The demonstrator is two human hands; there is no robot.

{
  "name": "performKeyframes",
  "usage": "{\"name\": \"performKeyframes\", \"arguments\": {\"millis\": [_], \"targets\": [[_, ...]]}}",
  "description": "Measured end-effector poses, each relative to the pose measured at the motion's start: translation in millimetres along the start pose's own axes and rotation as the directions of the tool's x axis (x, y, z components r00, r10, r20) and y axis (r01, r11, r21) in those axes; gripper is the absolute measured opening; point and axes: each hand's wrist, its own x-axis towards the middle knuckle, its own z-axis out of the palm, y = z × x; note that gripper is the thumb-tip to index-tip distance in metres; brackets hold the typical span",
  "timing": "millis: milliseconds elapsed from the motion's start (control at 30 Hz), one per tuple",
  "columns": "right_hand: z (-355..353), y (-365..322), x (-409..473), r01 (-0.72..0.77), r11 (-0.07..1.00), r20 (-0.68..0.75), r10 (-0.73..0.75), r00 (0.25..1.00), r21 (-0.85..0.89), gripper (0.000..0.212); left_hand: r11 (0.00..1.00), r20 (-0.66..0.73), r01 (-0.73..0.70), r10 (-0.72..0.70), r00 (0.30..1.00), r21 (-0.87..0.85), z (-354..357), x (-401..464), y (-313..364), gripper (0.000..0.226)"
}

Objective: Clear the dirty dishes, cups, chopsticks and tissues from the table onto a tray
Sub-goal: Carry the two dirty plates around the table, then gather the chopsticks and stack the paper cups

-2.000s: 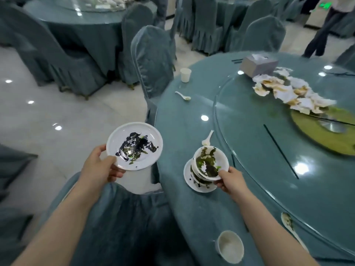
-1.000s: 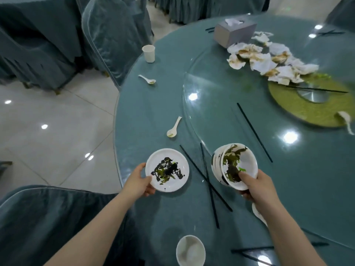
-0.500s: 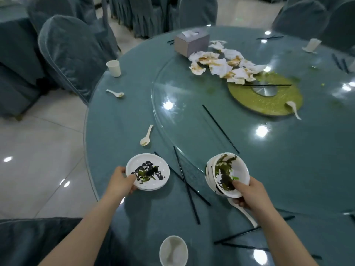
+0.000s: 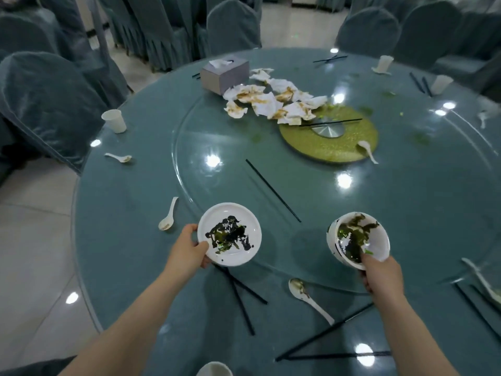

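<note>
My left hand grips the near-left rim of a white plate smeared with dark greens, held above the round table. My right hand holds a tilted stack of dirty white bowls and plates by its lower edge, thumb inside the top bowl. Black chopsticks lie crossed below the plate; others lie near the front edge and one on the glass turntable. White spoons lie about. Stained tissues are piled by the centre.
A grey tissue box stands at the far side. Paper cups stand near the table edge. A green-gold centre disc bears chopsticks and a spoon. Covered chairs ring the table. No tray is in view.
The view has swung over the table. Both hands have carried the plate and the stack forward and higher over the table, further onto the turntable side; the crossed chopsticks now lie below the plate.
</note>
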Motion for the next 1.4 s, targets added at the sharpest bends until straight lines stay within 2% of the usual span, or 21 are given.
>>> {"name": "performKeyframes", "arguments": {"millis": [133,300,400,533,667,867,1033,1233,1400], "targets": [[-7.8,2.8,16.9,-0.027,0.998,-0.047,0.029,0.998,0.053,0.024,0.998,0.074,0.059,-0.057,0.996,-0.014,28.0,13.4,9.3,0.029],[-1.3,7.9,22.1,-0.053,0.944,-0.059,0.076,0.995,0.325,0.048,0.988,0.101,0.136,-0.128,0.987,-0.078,49.7,29.2,13.6,0.027],[8.4,18.2,11.2,-0.054,0.928,-0.054,0.079,0.995,0.368,0.053,0.969,0.118,0.193,-0.176,0.977,-0.154,59.7,37.4,16.5,0.028],[25.9,30.6,-7.5,-0.022,0.969,0.02,0.018,1.0,0.244,0.038,0.947,0.134,0.204,-0.175,0.975,-0.249,68.0,47.4,23.6,0.033],[46.8,18.4,-15.2,0.101,0.994,0.126,-0.107,0.986,0.049,0.013,0.927,0.126,0.203,-0.171,0.977,-0.316,65.3,51.5,26.0,0.033],[91.7,-23.9,-7.6,0.297,0.947,0.222,-0.265,0.938,-0.121,0.01,0.907,0.13,0.246,-0.213,0.968,-0.341,45.4,54.0,16.6,0.034],[131.5,-54.2,19.0,0.481,0.817,0.248,-0.418,0.874,-0.318,0.024,0.914,0.15,0.262,-0.226,0.963,-0.31,24.7,56.0,12.9,0.025],[161.7,-70.5,48.9,0.49,0.688,0.272,-0.408,0.871,-0.535,0.038,0.934,0.082,0.212,-0.196,0.977,-0.287,-3.2,60.5,24.2,0.02],[165.1,-81.0,51.8,0.444,0.653,0.289,-0.338,0.896,-0.614,0.019,0.953,0.053,0.137,-0.127,0.99,-0.27,-20.3,58.2,38.5,0.018]]}}
